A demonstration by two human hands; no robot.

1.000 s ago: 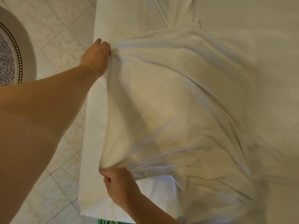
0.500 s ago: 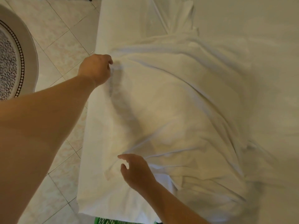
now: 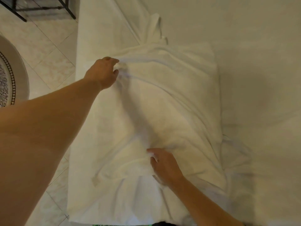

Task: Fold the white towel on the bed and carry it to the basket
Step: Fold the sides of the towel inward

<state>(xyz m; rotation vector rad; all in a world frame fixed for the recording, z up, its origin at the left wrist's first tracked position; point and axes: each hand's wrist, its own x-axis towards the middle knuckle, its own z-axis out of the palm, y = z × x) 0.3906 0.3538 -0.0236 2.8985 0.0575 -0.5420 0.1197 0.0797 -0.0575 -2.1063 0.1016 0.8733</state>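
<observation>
White towel (image 3: 171, 98) lies bunched right of left hand's (image 3: 102, 72) grip.

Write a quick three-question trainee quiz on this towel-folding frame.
1. True or false: the white towel lies neatly folded on the bed.
2. The right hand is: A) holding a basket; B) open, fingers spread over the towel; C) clenched in a fist.
3. Fill in: the hand at the towel's far corner is the ___ one.
Key: 1 false, it is rumpled; 2 B; 3 the left hand.
</observation>
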